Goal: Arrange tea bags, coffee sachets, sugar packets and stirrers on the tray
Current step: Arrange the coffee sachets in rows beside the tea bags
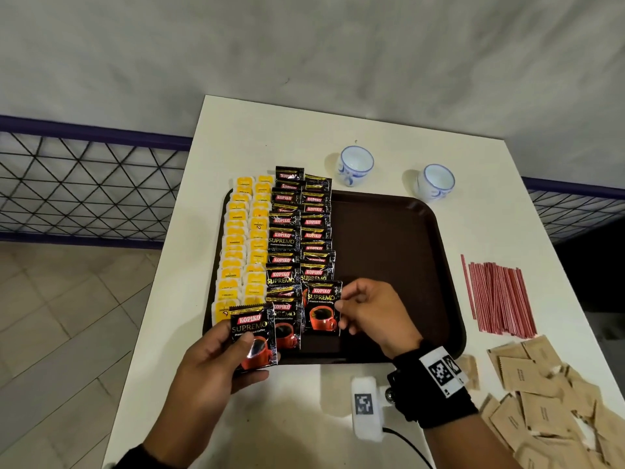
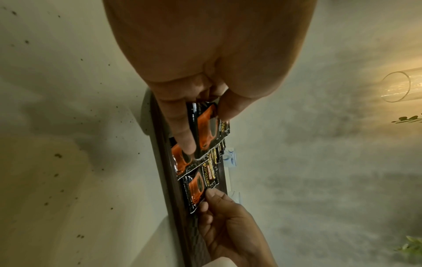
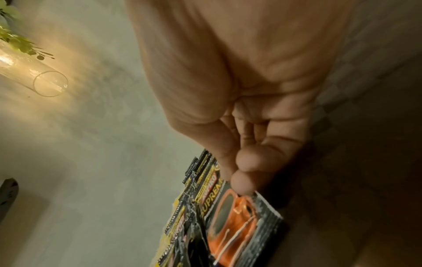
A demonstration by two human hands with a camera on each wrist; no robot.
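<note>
A brown tray holds two columns of yellow tea bags at its left. Beside them lie two columns of overlapping black coffee sachets. My left hand grips one coffee sachet over the tray's near left corner, thumb on its face. My right hand pinches the right edge of another sachet at the near end of the right coffee column, and its fingertips sit on that sachet. Red stirrers and brown sugar packets lie on the table right of the tray.
Two white and blue cups stand behind the tray. A white device with a cable lies at the table's near edge. The tray's right half is bare. A wire fence runs behind the table on both sides.
</note>
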